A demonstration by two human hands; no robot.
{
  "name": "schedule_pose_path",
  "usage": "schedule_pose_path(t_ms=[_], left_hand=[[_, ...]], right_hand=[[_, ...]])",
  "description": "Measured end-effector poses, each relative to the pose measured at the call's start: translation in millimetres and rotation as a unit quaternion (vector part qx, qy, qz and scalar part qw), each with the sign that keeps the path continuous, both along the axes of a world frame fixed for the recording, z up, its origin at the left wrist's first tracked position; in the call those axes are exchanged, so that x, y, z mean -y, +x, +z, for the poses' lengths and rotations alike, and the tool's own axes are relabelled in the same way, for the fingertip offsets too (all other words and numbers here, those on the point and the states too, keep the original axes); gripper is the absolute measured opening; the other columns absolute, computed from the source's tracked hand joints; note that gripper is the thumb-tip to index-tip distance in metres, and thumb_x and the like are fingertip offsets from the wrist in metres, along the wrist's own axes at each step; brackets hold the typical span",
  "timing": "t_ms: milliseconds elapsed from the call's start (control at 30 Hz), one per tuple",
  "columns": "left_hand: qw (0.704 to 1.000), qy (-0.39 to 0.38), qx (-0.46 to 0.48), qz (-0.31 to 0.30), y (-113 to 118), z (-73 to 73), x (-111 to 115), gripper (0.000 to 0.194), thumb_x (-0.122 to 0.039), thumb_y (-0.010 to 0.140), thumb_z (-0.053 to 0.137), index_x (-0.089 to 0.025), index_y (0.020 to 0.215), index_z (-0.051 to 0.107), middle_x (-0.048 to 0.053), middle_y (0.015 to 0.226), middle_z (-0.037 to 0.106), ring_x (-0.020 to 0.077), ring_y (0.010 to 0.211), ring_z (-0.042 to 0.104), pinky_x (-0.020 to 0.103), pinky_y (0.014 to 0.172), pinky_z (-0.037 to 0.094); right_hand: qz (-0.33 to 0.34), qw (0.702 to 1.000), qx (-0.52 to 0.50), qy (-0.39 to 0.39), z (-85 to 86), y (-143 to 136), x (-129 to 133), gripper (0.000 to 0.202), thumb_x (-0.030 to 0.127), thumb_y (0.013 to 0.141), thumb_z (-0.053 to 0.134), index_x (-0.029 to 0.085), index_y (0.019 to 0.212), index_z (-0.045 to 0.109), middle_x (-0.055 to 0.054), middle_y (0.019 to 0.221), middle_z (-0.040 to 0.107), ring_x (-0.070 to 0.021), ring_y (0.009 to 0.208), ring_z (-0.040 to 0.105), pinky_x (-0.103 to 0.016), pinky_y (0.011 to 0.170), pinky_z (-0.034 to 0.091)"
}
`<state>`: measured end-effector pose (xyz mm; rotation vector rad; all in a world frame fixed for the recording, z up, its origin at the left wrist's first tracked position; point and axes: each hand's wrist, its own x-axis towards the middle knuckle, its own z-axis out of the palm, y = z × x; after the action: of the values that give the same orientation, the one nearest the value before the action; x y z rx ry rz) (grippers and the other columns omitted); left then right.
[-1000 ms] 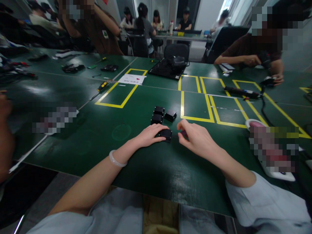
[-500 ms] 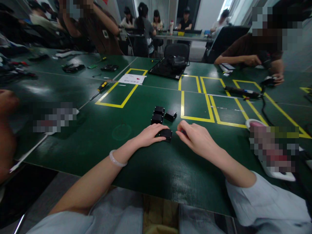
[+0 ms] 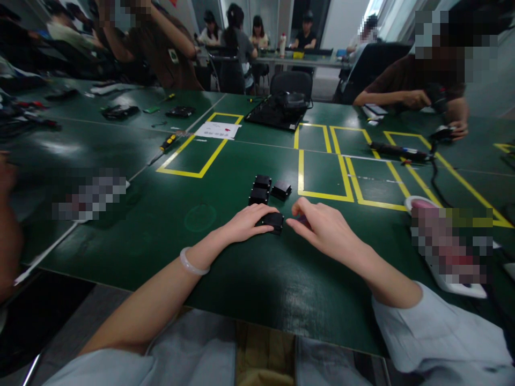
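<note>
My left hand is closed on a small black box-shaped part lying on the green tabletop, thumb along its near side and fingers over the far side. To the right of that part is my right hand, its fingers curled and its thumb pointing left at the part's end. A dark purplish bit shows inside the curled fingers, too hidden to name. Just beyond my left hand lie similar black parts: one close to my fingers, another behind it, and a third to the right, set at an angle.
Yellow tape outlines mark the green table. A screwdriver lies left, near a white paper. A black tool with a cable lies right. Pixelated phones flank me. A co-worker's hand works across the table.
My right thumb and index finger have parted slightly, baring a purplish bit between them. My left hand and the black parts stay put. At the left edge, a neighbour's hand has drawn back leftward.
</note>
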<state>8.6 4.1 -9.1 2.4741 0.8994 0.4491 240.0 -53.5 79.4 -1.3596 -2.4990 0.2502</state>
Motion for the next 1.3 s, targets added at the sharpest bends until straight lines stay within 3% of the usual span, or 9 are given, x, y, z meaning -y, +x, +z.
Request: schedule_pose_path(t_ms=[167, 433, 567, 767, 1033, 1300], left_hand=[[1.000, -0.001, 0.000, 0.001, -0.1, 0.4, 0.2, 0.041, -0.043, 0.093, 0.053, -0.025, 0.129, 0.047, 0.006, 0.125, 0.057, 0.0249, 0.111, 0.052, 0.038, 0.096, 0.040], [1.000, -0.001, -0.001, 0.000, 0.1, 0.1, -0.2, 0.040, -0.042, 0.093, 0.053, -0.025, 0.129, 0.048, 0.007, 0.125, 0.057, 0.0249, 0.111, 0.052, 0.037, 0.097, 0.039], [1.000, 0.001, -0.002, -0.002, 0.4, -0.1, -0.4, 0.040, -0.042, 0.093, 0.053, -0.025, 0.129, 0.048, 0.006, 0.125, 0.057, 0.0249, 0.112, 0.052, 0.038, 0.098, 0.039], [1.000, 0.000, -0.005, -0.002, 0.5, 0.8, 0.1, 0.041, -0.042, 0.093, 0.053, -0.024, 0.130, 0.047, 0.006, 0.126, 0.056, 0.0251, 0.111, 0.052, 0.038, 0.097, 0.040], [1.000, 0.001, -0.004, 0.000, 0.3, 0.4, 0.5, 0.040, -0.041, 0.093, 0.054, -0.025, 0.129, 0.048, 0.006, 0.124, 0.057, 0.0247, 0.110, 0.052, 0.037, 0.096, 0.040], [1.000, 0.002, -0.010, 0.000, 0.7, 1.5, 0.4, 0.041, -0.042, 0.093, 0.053, -0.025, 0.129, 0.047, 0.006, 0.125, 0.056, 0.0251, 0.111, 0.052, 0.038, 0.097, 0.040]], right_hand=[[-0.009, 1.000, 0.019, 0.003, -0.1, 0.1, -0.6, 0.018, 0.033, 0.096, 0.036, 0.020, 0.093, 0.048, -0.001, 0.070, 0.058, -0.0153, 0.061, 0.051, -0.026, 0.057, 0.028], [-0.002, 1.000, -0.012, 0.009, -2.9, 0.3, -0.5, 0.017, 0.024, 0.087, 0.042, 0.019, 0.103, 0.047, -0.001, 0.074, 0.060, -0.0151, 0.064, 0.053, -0.026, 0.059, 0.031], [0.001, 1.000, -0.014, 0.004, -1.6, 0.4, 0.8, 0.015, 0.026, 0.088, 0.042, 0.020, 0.102, 0.046, -0.001, 0.075, 0.061, -0.0151, 0.064, 0.053, -0.026, 0.059, 0.031], [-0.001, 1.000, 0.007, 0.000, -0.3, -0.2, 0.1, 0.021, 0.040, 0.095, 0.039, 0.020, 0.094, 0.047, -0.001, 0.071, 0.059, -0.0155, 0.062, 0.051, -0.025, 0.058, 0.029], [0.003, 1.000, -0.007, 0.018, -2.6, 1.0, -0.7, 0.013, 0.026, 0.092, 0.039, 0.019, 0.098, 0.047, 0.000, 0.069, 0.058, -0.0139, 0.059, 0.050, -0.026, 0.057, 0.029], [-0.001, 1.000, -0.017, 0.006, -3.4, 0.2, -0.1, 0.016, 0.029, 0.090, 0.043, 0.019, 0.102, 0.046, -0.001, 0.076, 0.061, -0.0154, 0.064, 0.054, -0.026, 0.059, 0.032]])
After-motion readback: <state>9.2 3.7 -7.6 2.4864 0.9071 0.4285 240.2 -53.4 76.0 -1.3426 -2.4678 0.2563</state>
